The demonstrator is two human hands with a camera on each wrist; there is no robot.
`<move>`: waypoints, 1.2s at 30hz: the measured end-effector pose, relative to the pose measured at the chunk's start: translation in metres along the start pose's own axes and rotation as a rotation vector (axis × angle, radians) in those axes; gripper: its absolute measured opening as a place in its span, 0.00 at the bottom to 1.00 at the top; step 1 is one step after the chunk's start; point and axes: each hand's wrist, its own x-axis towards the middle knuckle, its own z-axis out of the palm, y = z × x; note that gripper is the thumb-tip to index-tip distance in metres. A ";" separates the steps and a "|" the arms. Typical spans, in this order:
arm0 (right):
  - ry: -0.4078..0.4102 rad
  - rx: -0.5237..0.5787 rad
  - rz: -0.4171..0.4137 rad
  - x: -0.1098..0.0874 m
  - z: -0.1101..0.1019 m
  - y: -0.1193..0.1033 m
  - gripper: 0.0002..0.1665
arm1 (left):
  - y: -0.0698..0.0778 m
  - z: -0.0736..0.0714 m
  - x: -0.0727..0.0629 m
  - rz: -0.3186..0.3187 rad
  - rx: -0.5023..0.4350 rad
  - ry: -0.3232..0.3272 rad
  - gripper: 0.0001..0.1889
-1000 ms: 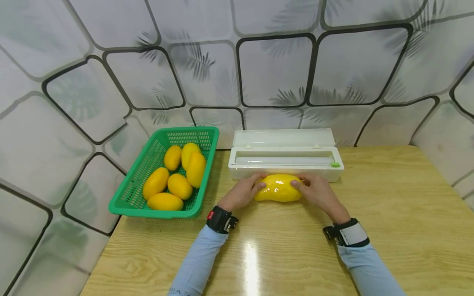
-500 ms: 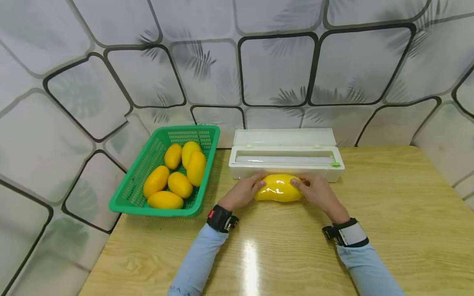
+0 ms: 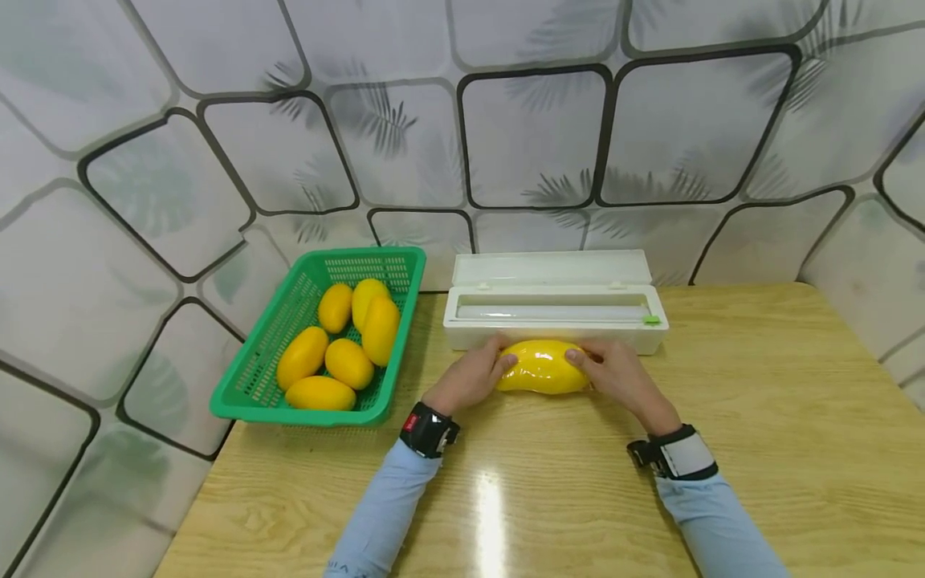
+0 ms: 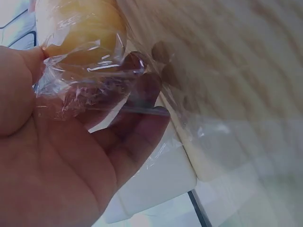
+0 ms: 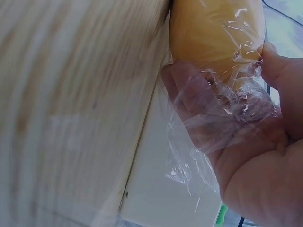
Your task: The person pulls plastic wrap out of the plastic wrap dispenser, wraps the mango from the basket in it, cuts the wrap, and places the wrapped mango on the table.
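The left sleeve [image 3: 383,507] is light blue with small letters [image 3: 338,567], too hard to read. The right sleeve [image 3: 719,522] is light blue too. By the left hand [image 3: 468,377] is a shiny black band [image 3: 428,431] with a red tag [image 3: 410,422]. By the right hand [image 3: 620,377], a black strap [image 3: 666,454] has a pale patch [image 3: 688,455] and a little black box [image 3: 639,453].

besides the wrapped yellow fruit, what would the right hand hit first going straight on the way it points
Most likely the front of the white box, just beyond the right hand and the yellow fruit it holds; whether hand and box touch is unclear.
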 end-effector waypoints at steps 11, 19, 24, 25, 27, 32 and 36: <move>-0.011 0.006 -0.037 0.001 -0.002 0.003 0.26 | 0.005 -0.006 -0.006 -0.041 0.229 0.004 0.30; -0.022 0.004 -0.018 0.000 -0.004 0.003 0.27 | 0.021 -0.004 -0.011 -0.002 0.488 0.189 0.31; -0.026 0.004 -0.017 0.000 -0.004 0.004 0.27 | 0.034 0.000 -0.013 0.171 0.587 0.253 0.34; -0.027 0.007 -0.015 0.000 -0.004 0.004 0.27 | 0.036 0.002 -0.013 0.198 0.586 0.234 0.34; -0.030 0.013 -0.012 0.000 -0.004 0.004 0.27 | 0.037 0.005 -0.012 0.228 0.584 0.195 0.35; -0.031 0.017 -0.009 0.000 -0.003 0.005 0.28 | 0.037 0.009 -0.012 0.231 0.581 0.169 0.36; -0.024 0.013 -0.024 0.001 -0.003 0.005 0.27 | 0.034 0.011 -0.011 0.224 0.575 0.184 0.37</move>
